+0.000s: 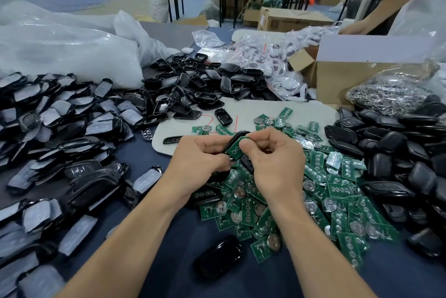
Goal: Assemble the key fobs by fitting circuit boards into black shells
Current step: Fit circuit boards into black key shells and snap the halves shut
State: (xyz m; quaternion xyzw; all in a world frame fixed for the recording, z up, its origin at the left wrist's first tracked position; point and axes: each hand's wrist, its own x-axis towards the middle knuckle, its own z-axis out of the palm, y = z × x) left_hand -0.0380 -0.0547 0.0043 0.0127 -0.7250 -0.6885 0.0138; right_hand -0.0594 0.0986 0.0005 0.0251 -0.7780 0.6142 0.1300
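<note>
My left hand [200,160] grips a black shell [235,139] above the table's middle. My right hand [275,160] pinches a green circuit board [236,148] and holds it against the shell's open face, tilted. A second dark piece [247,162] shows under my right palm, partly hidden. Below my hands lies a heap of green circuit boards [301,201] with round coin cells. One glossy black fob [218,259] lies alone near the front edge.
Film-covered black shell parts [60,133] are heaped at left, open black shells [205,85] at the back, and closed black shells [398,153] at right. A cardboard box [337,80], bagged parts [270,56] and a bag of metal pieces [391,90] stand behind. Another person's arm [376,15] reaches in at far right.
</note>
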